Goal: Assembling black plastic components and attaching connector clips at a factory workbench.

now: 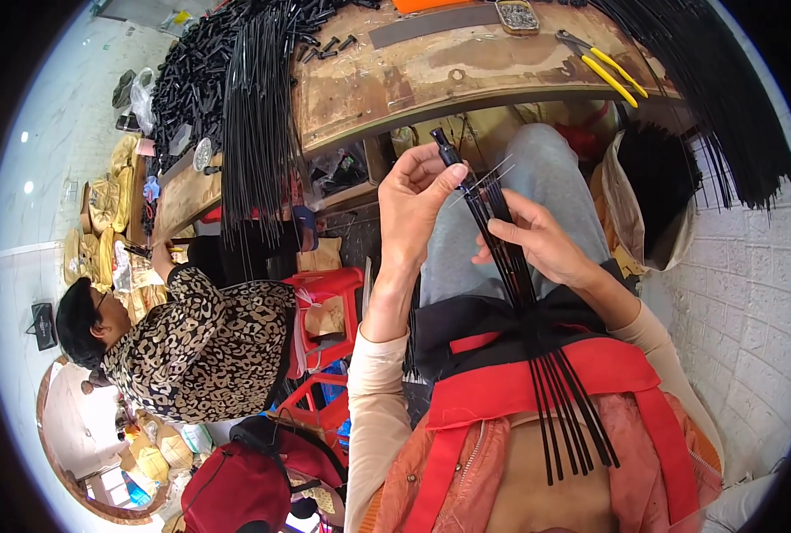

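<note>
Thumb and fingers of my left hand are closed on a black plastic tube, which looks like an umbrella runner, its capped end pointing up and away. Black rods like umbrella ribs fan down from it across my lap, and their tips lie over my red apron. My right hand is closed around the upper part of these ribs. A few thin silvery wires stick out sideways between my hands. Where the ribs meet the runner is partly hidden by my fingers.
The worn wooden bench ahead carries yellow-handled pliers, a small tin, a heap of black tubes and hanging black rods. More rods overhang at right, above an open sack. At left sits a co-worker.
</note>
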The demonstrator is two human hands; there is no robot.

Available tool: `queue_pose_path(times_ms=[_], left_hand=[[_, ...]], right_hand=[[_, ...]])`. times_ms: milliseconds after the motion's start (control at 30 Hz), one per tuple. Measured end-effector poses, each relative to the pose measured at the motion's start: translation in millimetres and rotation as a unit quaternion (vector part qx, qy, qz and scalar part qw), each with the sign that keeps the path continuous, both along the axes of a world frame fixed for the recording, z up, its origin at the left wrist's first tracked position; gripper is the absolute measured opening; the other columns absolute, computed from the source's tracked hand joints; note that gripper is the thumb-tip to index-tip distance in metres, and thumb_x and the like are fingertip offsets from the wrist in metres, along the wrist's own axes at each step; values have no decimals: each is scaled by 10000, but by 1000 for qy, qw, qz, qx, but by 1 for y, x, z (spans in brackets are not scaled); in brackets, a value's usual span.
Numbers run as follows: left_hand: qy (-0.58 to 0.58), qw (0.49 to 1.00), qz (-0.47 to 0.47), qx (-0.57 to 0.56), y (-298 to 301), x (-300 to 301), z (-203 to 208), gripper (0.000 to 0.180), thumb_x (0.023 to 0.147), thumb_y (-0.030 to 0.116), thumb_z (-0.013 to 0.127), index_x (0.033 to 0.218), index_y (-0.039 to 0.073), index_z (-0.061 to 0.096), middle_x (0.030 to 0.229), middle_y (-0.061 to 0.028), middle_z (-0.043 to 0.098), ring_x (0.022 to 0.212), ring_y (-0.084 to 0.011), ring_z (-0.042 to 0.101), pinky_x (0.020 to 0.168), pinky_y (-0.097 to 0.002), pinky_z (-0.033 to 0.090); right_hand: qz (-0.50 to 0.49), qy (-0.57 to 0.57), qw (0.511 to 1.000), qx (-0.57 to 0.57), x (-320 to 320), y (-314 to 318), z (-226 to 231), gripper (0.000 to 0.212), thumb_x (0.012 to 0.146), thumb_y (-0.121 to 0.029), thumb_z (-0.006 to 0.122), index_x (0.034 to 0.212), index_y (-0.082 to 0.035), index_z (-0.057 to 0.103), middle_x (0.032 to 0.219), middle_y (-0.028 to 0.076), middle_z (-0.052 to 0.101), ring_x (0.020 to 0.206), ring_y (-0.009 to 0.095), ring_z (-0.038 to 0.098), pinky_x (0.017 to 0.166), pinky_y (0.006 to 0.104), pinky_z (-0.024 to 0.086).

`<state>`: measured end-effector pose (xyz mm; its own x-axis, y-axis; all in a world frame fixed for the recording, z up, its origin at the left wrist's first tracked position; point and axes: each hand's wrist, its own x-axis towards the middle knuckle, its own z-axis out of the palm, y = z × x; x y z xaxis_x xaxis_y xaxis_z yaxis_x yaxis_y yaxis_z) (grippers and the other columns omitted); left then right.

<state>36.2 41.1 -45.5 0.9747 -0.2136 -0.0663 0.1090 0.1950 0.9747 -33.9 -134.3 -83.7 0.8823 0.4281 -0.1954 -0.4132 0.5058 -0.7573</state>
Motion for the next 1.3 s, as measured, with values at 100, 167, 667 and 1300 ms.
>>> queue_pose_path(times_ms=[100, 167, 667, 1300], left_hand=[[16, 1000, -9, 8, 2, 3, -1, 355, 847, 42, 727, 1171, -36, 603, 1021, -119, 697, 935, -153, 664, 862, -275, 522], [20, 999, -37, 10, 3, 5, -2, 371, 869, 52, 704, 1210, -39, 591, 1033, -120, 696, 936, -154, 661, 864, -279, 521], [30, 998, -53, -16, 4, 2, -4, 340, 917, 95, 651, 1235, -15, 599, 1045, -123, 699, 956, -174, 663, 894, -311, 516], [38, 996, -47, -65, 12, -20, 4, 589, 867, -8, 665, 1393, -46, 402, 1148, -176, 660, 1037, -198, 648, 937, -314, 500]], right_hand=[[-2, 7, 1000, -5, 1, 0, -1, 331, 975, -162, 565, 1262, -25, 477, 986, 34, 560, 906, 133, 612, 827, 382, 581], [6, 8, 1000, -2, 2, -1, -3, 355, 975, -164, 564, 1286, -23, 466, 984, 36, 560, 906, 132, 611, 827, 382, 580], [-4, -3, 1000, 7, 3, 0, 9, 297, 975, -173, 568, 1226, -32, 496, 950, 52, 591, 886, 135, 622, 842, 392, 575], [2, 20, 1000, -5, 5, 2, 3, 335, 979, -160, 558, 1280, -32, 485, 985, 51, 587, 895, 138, 625, 827, 363, 578]])
